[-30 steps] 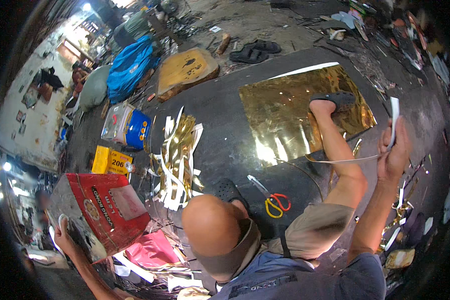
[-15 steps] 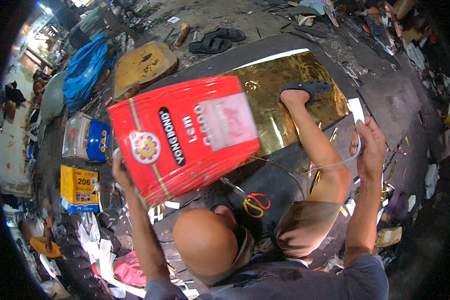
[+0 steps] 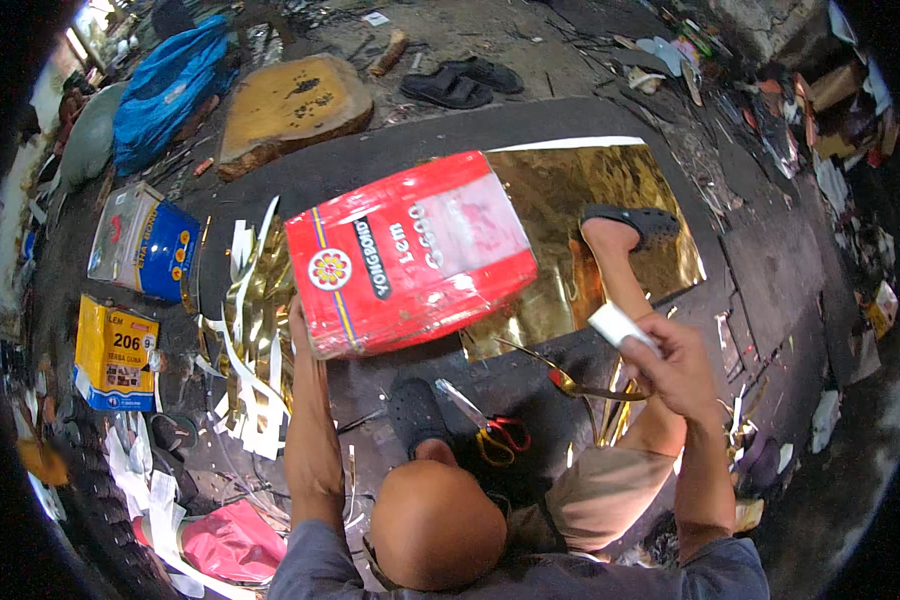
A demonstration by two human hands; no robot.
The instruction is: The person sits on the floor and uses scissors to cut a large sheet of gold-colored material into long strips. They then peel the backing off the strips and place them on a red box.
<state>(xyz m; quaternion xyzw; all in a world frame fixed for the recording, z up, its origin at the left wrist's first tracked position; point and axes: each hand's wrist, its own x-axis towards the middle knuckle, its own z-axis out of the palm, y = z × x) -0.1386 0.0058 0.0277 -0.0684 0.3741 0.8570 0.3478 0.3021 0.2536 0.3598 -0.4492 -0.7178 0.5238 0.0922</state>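
A big red rectangular tin [image 3: 420,300] is tilted over the left part of a shiny gold sheet [image 3: 560,190]. My left hand [image 3: 300,325] grips the tin's lower left edge, its fingers mostly hidden behind it. To the right, my right hand [image 3: 675,365] pinches a narrow strip [image 3: 622,328], white on the side facing up. A gold strip [image 3: 580,388] trails below that hand, but whether it is the same piece I cannot tell. My clogged foot [image 3: 640,225] rests on the sheet's right part. Red-and-yellow-handled scissors [image 3: 495,437] lie near my knees.
Gold and white cut strips [image 3: 255,350] pile up left of the tin. A blue-and-clear container [image 3: 148,245] and a yellow box [image 3: 117,350] stand farther left. Beyond are a wooden block [image 3: 290,110], black sandals [image 3: 460,82] and a blue plastic sheet [image 3: 165,95]. Scraps litter the right side.
The red tin has moved away from me and lower over the gold sheet. My right hand has come inward and nearer with the strip. The view has shifted, uncovering the strip pile.
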